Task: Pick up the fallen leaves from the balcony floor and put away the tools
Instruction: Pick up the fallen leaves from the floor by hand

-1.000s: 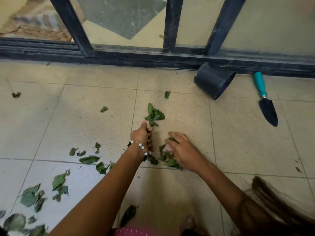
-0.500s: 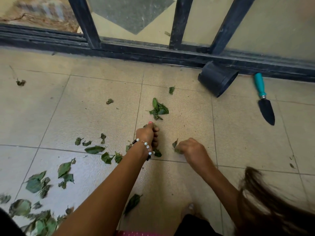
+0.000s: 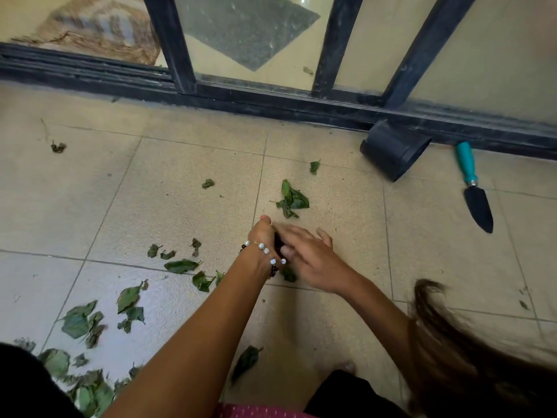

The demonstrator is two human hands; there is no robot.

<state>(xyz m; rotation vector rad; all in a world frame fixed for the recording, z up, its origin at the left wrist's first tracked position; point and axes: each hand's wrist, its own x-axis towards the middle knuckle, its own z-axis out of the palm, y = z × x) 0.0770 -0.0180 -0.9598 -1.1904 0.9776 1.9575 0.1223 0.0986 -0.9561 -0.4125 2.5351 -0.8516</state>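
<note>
Crouching over the tiled balcony floor (image 3: pixel 331 312), the person curls the left hand (image 3: pixel 262 236) around gathered leaves while the right hand (image 3: pixel 310 256), fingers spread, presses against it, loose leaves (image 3: pixel 294 199) lying just ahead and a trowel (image 3: pixel 474 188) well right beside a tipped pot (image 3: pixel 393 149).

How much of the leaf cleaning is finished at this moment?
Early stage. The left hand grips gathered leaves, and the right hand presses against it. Many leaves lie scattered on the floor. The trowel and pot are not put away.
</note>
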